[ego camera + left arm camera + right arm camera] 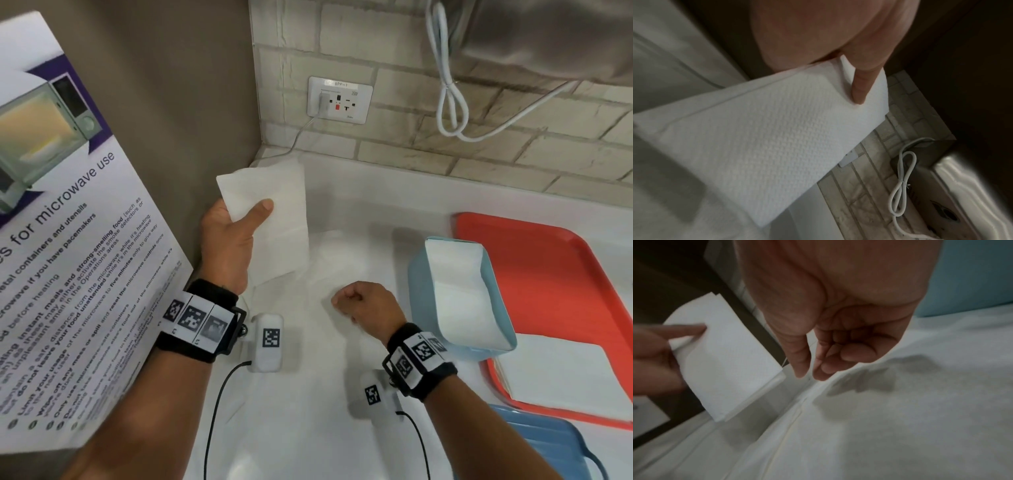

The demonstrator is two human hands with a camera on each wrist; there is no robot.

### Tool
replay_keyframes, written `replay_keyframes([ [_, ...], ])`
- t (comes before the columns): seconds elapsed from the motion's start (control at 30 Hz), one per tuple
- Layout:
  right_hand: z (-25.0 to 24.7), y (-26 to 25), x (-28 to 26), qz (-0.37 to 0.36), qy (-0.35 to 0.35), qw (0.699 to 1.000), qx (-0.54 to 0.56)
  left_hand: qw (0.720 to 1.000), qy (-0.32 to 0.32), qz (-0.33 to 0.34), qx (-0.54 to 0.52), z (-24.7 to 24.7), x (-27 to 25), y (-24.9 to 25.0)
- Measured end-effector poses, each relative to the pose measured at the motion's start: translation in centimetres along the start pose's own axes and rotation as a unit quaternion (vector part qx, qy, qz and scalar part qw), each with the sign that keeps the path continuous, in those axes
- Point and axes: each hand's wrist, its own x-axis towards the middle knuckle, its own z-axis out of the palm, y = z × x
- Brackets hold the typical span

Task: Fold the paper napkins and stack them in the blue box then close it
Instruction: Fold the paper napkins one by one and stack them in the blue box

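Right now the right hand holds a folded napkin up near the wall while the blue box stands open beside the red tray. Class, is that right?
Not quite: the left hand holds the folded napkin, as the head view shows. The blue box does stand open beside the red tray.

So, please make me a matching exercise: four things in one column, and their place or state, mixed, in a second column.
Things:
1. folded napkin
2. blue box
3. red tray
4. right hand

Place or state:
a. open, white paper inside
b. fingers curled, holding nothing
c. pinched in the left hand
d. on the counter, partly behind the box

Pairs: 1-c, 2-a, 3-d, 4-b
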Motion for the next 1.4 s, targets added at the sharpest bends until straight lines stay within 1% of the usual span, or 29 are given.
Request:
replay_keyframes([
  [0.1, 2.0, -2.0, 1.0, 0.011, -0.025, 0.996, -0.085, 0.999, 0.027, 0.017, 0.026, -0.4, 0.1, -0.2],
  [0.23, 4.8, -5.0, 2.1, 0.051, -0.032, 0.982, -0.18, 0.998, 0.045, 0.025, 0.035, -1.1, -0.1, 0.1],
  [0.3, 5.6, -5.7, 2.5, 0.061, -0.034, 0.975, -0.209, 0.998, 0.042, 0.028, 0.027, -1.4, -0.3, 0.4],
  [0.33, 5.8, -5.9, 2.6, 0.06, -0.037, 0.976, -0.205, 0.998, 0.041, 0.028, 0.028, -1.6, -0.3, 0.5],
  [0.4, 5.8, -5.8, 2.8, 0.042, -0.035, 0.988, -0.146, 0.998, 0.043, 0.026, 0.035, -1.9, -0.3, 0.4],
  [0.47, 5.4, -5.3, 2.8, 0.015, -0.009, 0.999, -0.027, 0.998, 0.046, 0.026, 0.044, -2.4, -0.2, 0.3],
  [0.53, 4.5, -4.9, 2.5, -0.014, 0.024, 0.996, 0.086, 0.997, 0.052, 0.029, 0.056, -2.7, -0.1, 0.2],
  [0.6, 3.4, -4.5, 2.2, -0.034, 0.039, 0.986, 0.156, 0.996, 0.059, 0.03, 0.062, -2.7, 0.0, 0.0],
  [0.67, 2.0, -4.5, 1.9, -0.038, 0.037, 0.979, 0.199, 0.995, 0.067, 0.032, 0.068, -2.6, 0.1, -0.3],
  [0.7, 1.4, -4.3, 1.9, -0.041, 0.05, 0.978, 0.201, 0.994, 0.071, 0.037, 0.07, -2.5, 0.3, -0.4],
  [0.73, 0.8, -4.1, 1.9, -0.045, 0.076, 0.981, 0.176, 0.994, 0.072, 0.04, 0.069, -2.5, 0.4, -0.4],
  [0.8, -0.2, -3.5, 2.1, -0.055, 0.119, 0.99, 0.061, 0.995, 0.069, 0.04, 0.064, -2.4, 0.5, -0.3],
  [0.87, -0.6, -2.6, 1.9, -0.038, 0.127, 0.99, -0.051, 0.995, 0.062, 0.032, 0.07, -2.2, 0.5, -0.2],
  [0.93, -0.8, -1.6, 1.8, -0.016, 0.135, 0.979, -0.149, 0.995, 0.056, 0.027, 0.077, -2.1, 0.5, -0.2],
  [1.0, -0.9, -0.9, 2.0, -0.005, 0.151, 0.971, -0.188, 0.995, 0.058, 0.021, 0.083, -2.1, 0.4, -0.3],
  [1.1, -1.2, -0.7, 2.1, 0.02, 0.169, 0.969, -0.179, 0.995, 0.055, 0.013, 0.083, -2.1, 0.2, -0.3],
  [1.13, -1.3, -0.7, 2.0, 0.018, 0.169, 0.969, -0.181, 0.995, 0.052, 0.011, 0.083, -2.1, 0.1, -0.3],
  [1.2, -1.5, -1.1, 1.7, -0.013, 0.168, 0.97, -0.175, 0.995, 0.05, 0.008, 0.083, -2.1, 0.1, -0.2],
  [1.27, -2.0, -1.8, 1.1, -0.066, 0.182, 0.972, -0.134, 0.995, 0.05, 0.007, 0.083, -2.1, 0.1, -0.2],
  [1.33, -2.6, -3.0, 0.3, -0.125, 0.203, 0.968, -0.074, 0.995, 0.051, 0.008, 0.087, -2.2, 0.2, -0.1],
  [1.4, -3.4, -4.6, -0.6, -0.169, 0.2, 0.965, 0.026, 0.994, 0.052, 0.005, 0.1, -2.3, 0.4, -0.1],
])
